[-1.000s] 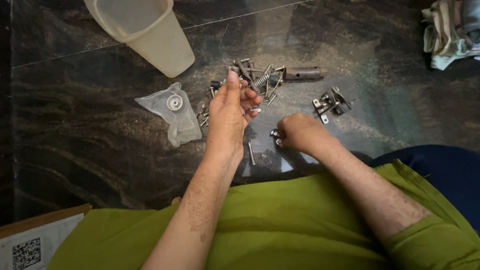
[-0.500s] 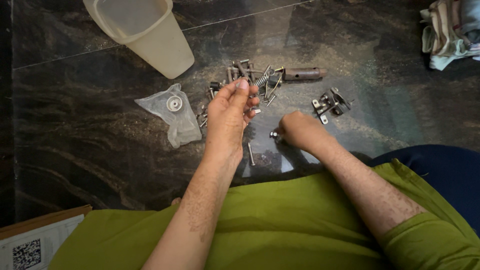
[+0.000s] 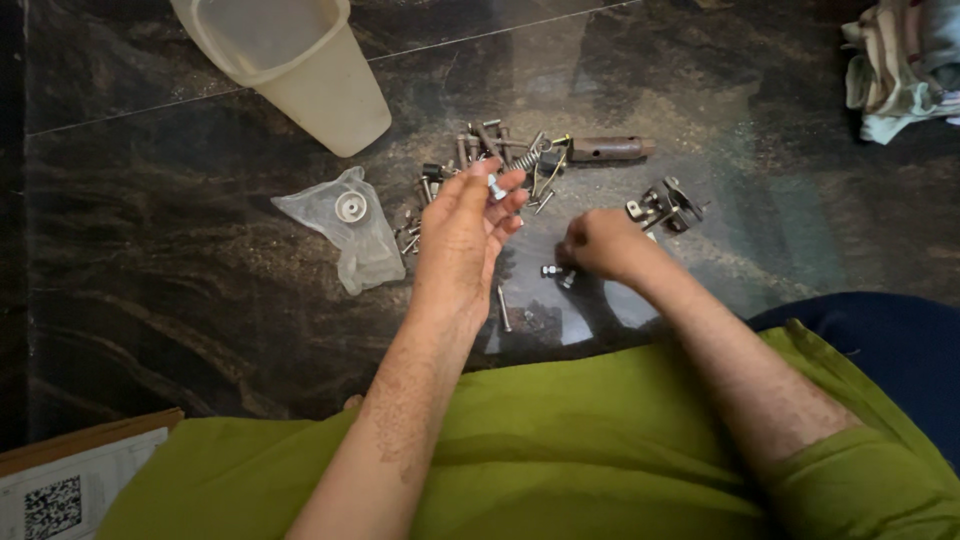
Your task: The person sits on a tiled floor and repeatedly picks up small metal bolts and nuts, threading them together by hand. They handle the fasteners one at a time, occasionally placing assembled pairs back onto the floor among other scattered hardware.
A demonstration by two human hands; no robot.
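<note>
Your left hand [image 3: 462, 235] is raised above a dark, glossy stone floor [image 3: 160, 250] streaked with pale veins. Its thumb and fingers [image 3: 505, 185] are pinched together on a small silver bolt [image 3: 494, 188], held just above a loose pile of hardware [image 3: 490, 160]. That pile is a tangle of dull grey screws, bolts, a coiled spring [image 3: 522, 158] and bent wire pieces. A rusty brown metal tube [image 3: 605, 148] lies at its right edge.

Your right hand [image 3: 600, 245] rests low on the floor, curled in a loose fist; you cannot tell from this view whether its fingers are clamped on anything. Two small shiny nuts [image 3: 556, 272] lie on the floor just beside its knuckles. A long thin screw [image 3: 502, 305] lies between your two wrists. Just beyond the right hand sits a small cluster of grey metal brackets [image 3: 664, 208].

To the left of the pile lies a crumpled clear plastic bag [image 3: 355, 235] with a round white washer-like piece [image 3: 349, 207] inside it. Beyond it, a cloudy white plastic tub [image 3: 300, 70] lies tipped on its side, its mouth facing the top edge; nothing shows inside.

Open floor stretches wide on the left and on the far right. A bundle of striped cloth [image 3: 900, 65] sits in the top right corner. Your green garment [image 3: 560, 450] fills the bottom, with a cardboard box [image 3: 85, 475] at the bottom left corner.
</note>
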